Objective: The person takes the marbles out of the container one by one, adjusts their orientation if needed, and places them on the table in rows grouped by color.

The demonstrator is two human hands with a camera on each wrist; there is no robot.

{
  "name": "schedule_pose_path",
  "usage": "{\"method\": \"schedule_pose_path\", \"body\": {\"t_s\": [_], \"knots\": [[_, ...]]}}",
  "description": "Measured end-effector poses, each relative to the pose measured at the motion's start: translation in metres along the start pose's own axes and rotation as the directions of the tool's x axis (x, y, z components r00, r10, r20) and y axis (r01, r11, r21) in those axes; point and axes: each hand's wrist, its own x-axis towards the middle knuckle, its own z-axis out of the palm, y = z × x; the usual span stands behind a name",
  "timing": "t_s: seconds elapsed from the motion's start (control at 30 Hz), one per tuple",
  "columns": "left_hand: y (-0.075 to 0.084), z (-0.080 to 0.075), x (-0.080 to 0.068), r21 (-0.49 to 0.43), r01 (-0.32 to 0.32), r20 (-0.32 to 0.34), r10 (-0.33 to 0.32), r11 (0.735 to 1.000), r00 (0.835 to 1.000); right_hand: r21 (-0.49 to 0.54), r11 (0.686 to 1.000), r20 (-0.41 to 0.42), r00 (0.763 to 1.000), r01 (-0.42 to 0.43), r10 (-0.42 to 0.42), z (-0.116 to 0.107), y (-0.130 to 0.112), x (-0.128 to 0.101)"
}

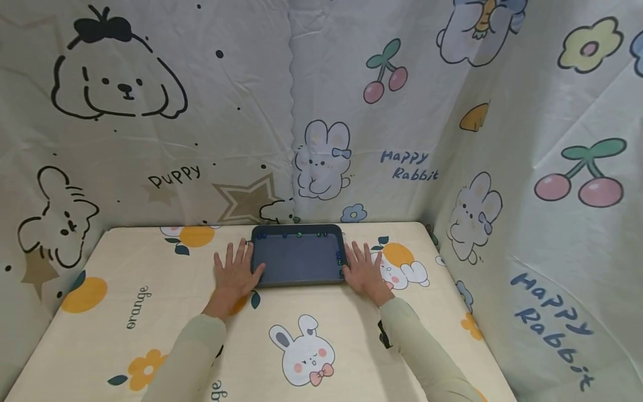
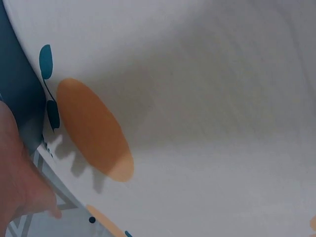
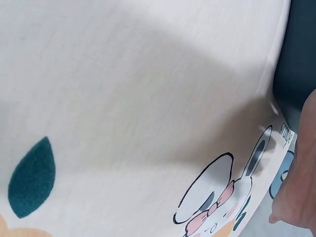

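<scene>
A person's two hands lie flat on a cloth-covered surface [image 1: 150, 262], one on each side of a dark grey tray [image 1: 298, 267] set near the far edge, in front of a cartoon-print backdrop [image 1: 351, 111]. The left hand [image 1: 235, 273] rests palm down just beside the tray's left rim, its fingers [image 1: 232, 255] straight and spread, the thumb touching or nearly touching the tray's near-left corner. The right hand [image 1: 363, 269] mirrors it at the right rim, its fingers [image 1: 359, 254] likewise extended and holding nothing. Neither hand grips the tray.

A few small beads [image 1: 299, 235], green and blue, appear to sit along the tray's far rim and right side, though they are too small in the head view to identify with confidence. The wrist views show little beyond printed cloth, a sliver of dark tray edge and a fingertip at each side.

Judged from this layout, a clean lift or shift of the tray would call for both hands to close on opposite rims together, thumbs over the lip and fingers beneath, keeping it level so the loose pieces do not roll. Sliding rather than tilting looks the safer course on the soft cloth, which could bunch under an uneven push.
</scene>
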Motion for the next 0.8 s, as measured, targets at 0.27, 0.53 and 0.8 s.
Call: {"method": "schedule_pose_path", "body": {"t_s": [0.27,0.53,0.8], "knots": [[0.003,-0.001,-0.001,0.036,0.008,-0.012,-0.008,0.999,1.0,-0.003,1.0,-0.119,0.993,0.0,0.0,-0.011,-0.003,-0.001],[0.003,-0.001,0.0,0.023,0.011,-0.007,-0.011,1.0,1.0,0.226,0.963,-0.237,0.967,0.146,-0.091,-0.038,-0.023,0.005],[0.003,-0.003,-0.002,0.01,0.018,0.0,-0.018,1.0,1.0,0.159,0.986,0.153,0.986,0.043,-0.067,-0.05,-0.046,0.009]]}}
